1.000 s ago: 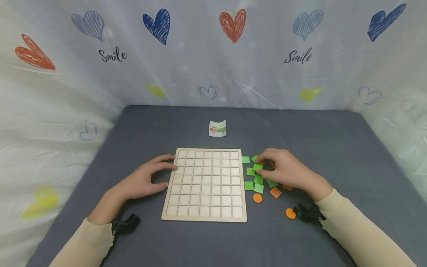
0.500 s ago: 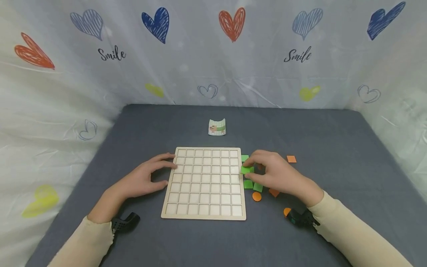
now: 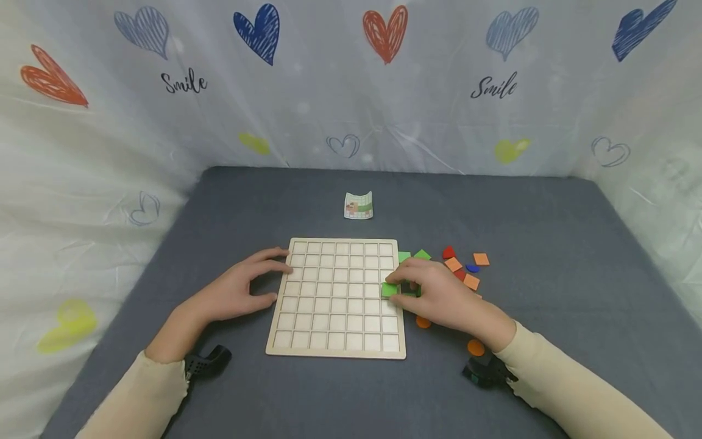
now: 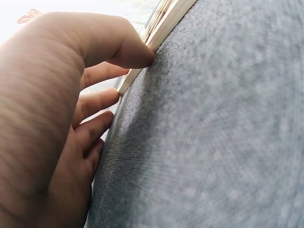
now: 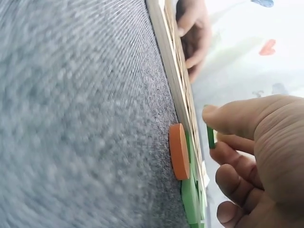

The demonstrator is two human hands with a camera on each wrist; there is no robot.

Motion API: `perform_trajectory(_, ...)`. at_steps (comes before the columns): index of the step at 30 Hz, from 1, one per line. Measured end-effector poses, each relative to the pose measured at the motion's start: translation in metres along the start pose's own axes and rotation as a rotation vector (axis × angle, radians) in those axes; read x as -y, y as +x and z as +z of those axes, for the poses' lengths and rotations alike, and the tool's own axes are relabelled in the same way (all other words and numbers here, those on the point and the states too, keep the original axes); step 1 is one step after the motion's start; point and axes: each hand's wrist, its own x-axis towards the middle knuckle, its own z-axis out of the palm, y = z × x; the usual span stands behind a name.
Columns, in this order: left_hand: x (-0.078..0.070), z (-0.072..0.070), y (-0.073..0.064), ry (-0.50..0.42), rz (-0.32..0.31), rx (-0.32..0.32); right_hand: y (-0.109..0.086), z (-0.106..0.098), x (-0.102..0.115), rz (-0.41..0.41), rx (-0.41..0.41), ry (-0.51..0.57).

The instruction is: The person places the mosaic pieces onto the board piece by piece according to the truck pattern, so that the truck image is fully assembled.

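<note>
A square wooden grid board (image 3: 336,356) lies on the dark grey cloth in front of the person. My left hand (image 3: 233,291) rests at its left edge, fingers extended, with fingertips and thumb at the rim. My right hand (image 3: 436,292) pinches a green square tile (image 3: 389,289) between thumb and fingers, over the board's right edge. In the right wrist view this green tile (image 5: 211,137) is seen edge-on, held above the board. Other green tiles (image 3: 421,255) lie just right of the board, some hidden under the right hand.
Orange squares (image 3: 481,259), red pieces (image 3: 449,252) and a blue piece (image 3: 472,268) lie beyond the right hand. Orange discs (image 3: 476,348) lie near the right wrist. A small picture card (image 3: 359,206) stands behind the board. A white curtain printed with hearts surrounds the table.
My right hand has picked up a green tile from the pile and carried it left over the board's right edge, uncovering red, blue and orange pieces. My left hand has stayed in place.
</note>
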Motion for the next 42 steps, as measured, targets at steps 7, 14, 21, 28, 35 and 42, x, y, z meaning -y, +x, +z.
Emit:
perform_trajectory(7,0.0,0.0,0.002,0.005,-0.002,0.002,0.0,0.006,-0.007,-0.007,-0.028,-0.014)
perform_trajectory(14,0.0,-0.001,0.002,0.005,-0.009,0.012,0.001,0.01,-0.011,-0.036,-0.034,-0.022)
perform_trajectory(21,-0.003,-0.001,0.001,0.036,-0.01,0.014,0.003,0.01,-0.01,-0.115,-0.052,-0.098)
perform_trajectory(28,-0.009,0.002,0.003,0.109,-0.051,-0.003,0.0,0.008,-0.015,-0.158,-0.099,-0.148)
perform_trajectory(35,-0.009,0.003,0.005,0.172,-0.075,-0.023,0.002,0.002,-0.02,-0.111,-0.15,-0.114)
perform_trajectory(42,-0.003,0.005,0.005,0.21,-0.064,-0.036,0.002,-0.004,-0.026,-0.086,-0.166,-0.114)
